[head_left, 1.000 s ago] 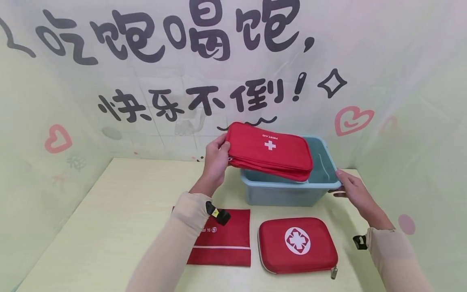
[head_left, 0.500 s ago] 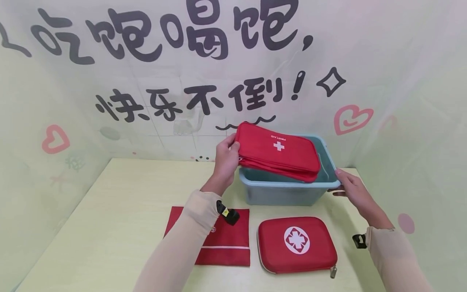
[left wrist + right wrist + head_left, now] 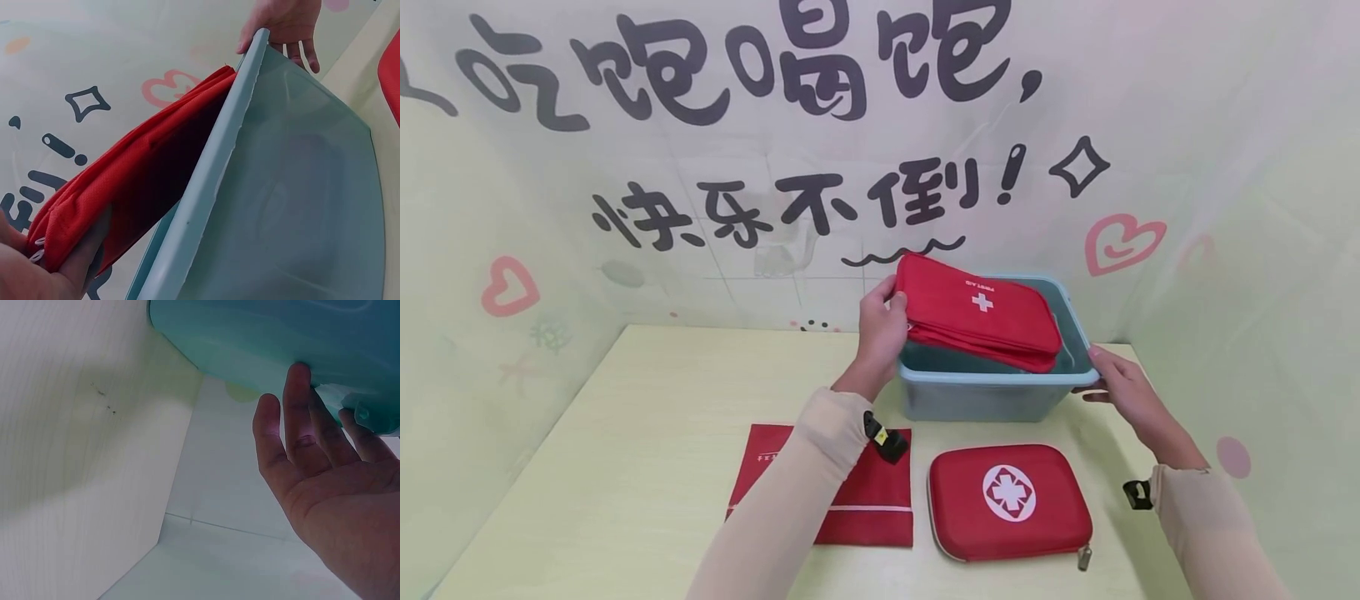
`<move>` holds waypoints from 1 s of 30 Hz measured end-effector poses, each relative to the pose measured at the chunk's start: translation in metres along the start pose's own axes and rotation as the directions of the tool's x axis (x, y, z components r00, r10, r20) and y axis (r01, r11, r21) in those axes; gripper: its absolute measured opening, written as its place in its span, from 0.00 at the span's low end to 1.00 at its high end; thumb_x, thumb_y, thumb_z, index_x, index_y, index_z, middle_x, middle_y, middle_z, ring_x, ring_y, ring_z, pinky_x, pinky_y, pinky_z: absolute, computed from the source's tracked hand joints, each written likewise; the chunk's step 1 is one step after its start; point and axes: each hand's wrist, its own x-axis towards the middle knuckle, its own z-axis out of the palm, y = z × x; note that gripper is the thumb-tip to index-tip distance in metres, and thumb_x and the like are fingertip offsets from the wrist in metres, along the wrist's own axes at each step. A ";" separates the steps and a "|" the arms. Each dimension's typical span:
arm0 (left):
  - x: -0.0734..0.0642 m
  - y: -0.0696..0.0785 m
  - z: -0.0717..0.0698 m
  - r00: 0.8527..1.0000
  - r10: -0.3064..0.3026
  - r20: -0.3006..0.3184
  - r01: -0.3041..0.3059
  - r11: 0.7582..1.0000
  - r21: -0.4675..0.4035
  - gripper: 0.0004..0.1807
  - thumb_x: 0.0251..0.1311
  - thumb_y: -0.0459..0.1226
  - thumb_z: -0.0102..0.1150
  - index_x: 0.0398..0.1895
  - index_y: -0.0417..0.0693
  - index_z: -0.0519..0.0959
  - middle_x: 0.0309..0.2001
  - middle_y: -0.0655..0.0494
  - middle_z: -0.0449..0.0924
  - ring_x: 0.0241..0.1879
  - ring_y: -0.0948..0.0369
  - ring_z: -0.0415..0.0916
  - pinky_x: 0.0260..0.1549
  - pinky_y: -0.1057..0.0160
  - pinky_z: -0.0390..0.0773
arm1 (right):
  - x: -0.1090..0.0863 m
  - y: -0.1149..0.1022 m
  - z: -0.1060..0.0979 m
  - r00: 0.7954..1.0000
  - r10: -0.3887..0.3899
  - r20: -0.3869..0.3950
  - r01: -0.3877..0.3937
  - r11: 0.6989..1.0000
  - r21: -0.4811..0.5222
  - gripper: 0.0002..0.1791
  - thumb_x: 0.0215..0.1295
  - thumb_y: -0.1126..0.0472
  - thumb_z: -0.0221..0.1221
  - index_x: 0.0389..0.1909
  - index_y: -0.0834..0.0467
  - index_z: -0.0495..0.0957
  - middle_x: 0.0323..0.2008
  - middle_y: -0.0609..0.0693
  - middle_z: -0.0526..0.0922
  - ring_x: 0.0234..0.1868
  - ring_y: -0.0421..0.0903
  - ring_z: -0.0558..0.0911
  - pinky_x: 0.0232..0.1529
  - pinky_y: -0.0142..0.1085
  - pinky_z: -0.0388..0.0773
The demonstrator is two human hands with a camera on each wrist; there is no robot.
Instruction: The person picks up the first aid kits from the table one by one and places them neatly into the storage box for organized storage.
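My left hand (image 3: 881, 332) grips the left end of a red soft first aid bag (image 3: 992, 317), its thumb on top and fingers underneath. Marked with a white cross, the bag slants down to the right over the mouth of a blue plastic bin (image 3: 992, 402). In the left wrist view, the bag's far end (image 3: 212, 87) overlaps the bin's rim (image 3: 231, 134). My right hand (image 3: 1127, 387) holds the bin's right corner, thumb on the rim. From the right wrist, the fingers (image 3: 299, 406) of that hand show below the rim against the bin's outer wall.
In front of the bin lies a red hard-shell first aid case (image 3: 1011, 504) with a zip pull. A flat red pouch (image 3: 868, 500) with a white stripe lies left of it, partly under my left forearm. A printed wall sheet (image 3: 737, 283) stands behind the pale table (image 3: 647, 417).
My left hand has carried the red first aid bag to the right, farther over the bin's mouth. My right hand stays at the bin's corner.
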 end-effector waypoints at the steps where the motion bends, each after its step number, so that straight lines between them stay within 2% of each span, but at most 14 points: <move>1: 0.000 0.000 0.001 1.000 0.000 0.002 0.000 1.000 0.003 0.30 0.73 0.35 0.51 0.76 0.45 0.61 0.67 0.51 0.67 0.62 0.54 0.69 0.54 0.61 0.79 | 0.000 0.000 0.000 1.000 -0.001 0.000 0.001 1.000 0.002 0.35 0.81 0.45 0.38 0.71 0.70 0.60 0.38 0.32 0.82 0.42 0.45 0.86 0.42 0.34 0.83; 8: -0.001 -0.002 0.010 1.000 0.021 0.023 -0.021 1.000 0.005 0.28 0.73 0.35 0.51 0.75 0.46 0.62 0.65 0.51 0.69 0.58 0.54 0.72 0.52 0.61 0.80 | 0.001 -0.001 0.000 1.000 -0.007 0.000 0.007 0.999 0.031 0.35 0.81 0.45 0.38 0.71 0.71 0.59 0.38 0.31 0.82 0.41 0.43 0.86 0.42 0.33 0.83; 20: -0.001 -0.007 0.024 0.999 -0.013 0.032 0.011 0.998 0.060 0.32 0.73 0.35 0.51 0.77 0.43 0.57 0.69 0.48 0.64 0.62 0.52 0.70 0.54 0.59 0.79 | 0.003 0.000 0.001 1.000 -0.022 -0.007 0.023 0.998 0.058 0.35 0.81 0.46 0.39 0.70 0.73 0.60 0.37 0.32 0.82 0.39 0.40 0.86 0.41 0.32 0.83; 30: -0.002 -0.015 0.034 1.000 -0.013 0.026 0.009 0.989 0.148 0.34 0.71 0.36 0.55 0.77 0.45 0.57 0.68 0.46 0.67 0.58 0.52 0.74 0.51 0.57 0.81 | 0.001 0.001 0.001 1.000 -0.003 -0.003 0.003 0.999 0.032 0.34 0.81 0.45 0.38 0.71 0.69 0.61 0.42 0.35 0.81 0.41 0.42 0.85 0.43 0.35 0.82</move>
